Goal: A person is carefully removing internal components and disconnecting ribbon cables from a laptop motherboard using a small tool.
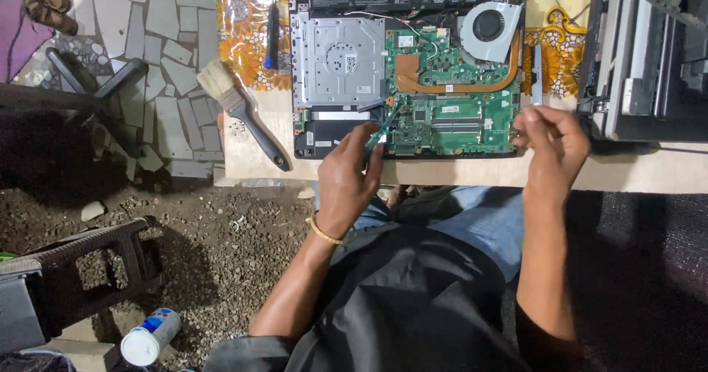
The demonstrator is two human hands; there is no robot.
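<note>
Paintbrush (240, 110) lies on table (457, 174) left of opened laptop (409, 70). Left hand (346, 176) grips green-handled screwdriver (380, 131), tip on green motherboard (450, 106) beside silver drive. Right hand (553, 140) at laptop's right edge, fingertips pinched together; whether it holds anything, cannot tell. Printer (649, 55) far right.

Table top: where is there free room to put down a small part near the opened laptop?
On the table, the bare strip right of the right hand, below the grey machine. Also a small patch between the paintbrush and the laptop. The front edge is crowded by the left hand with its screwdriver.
</note>
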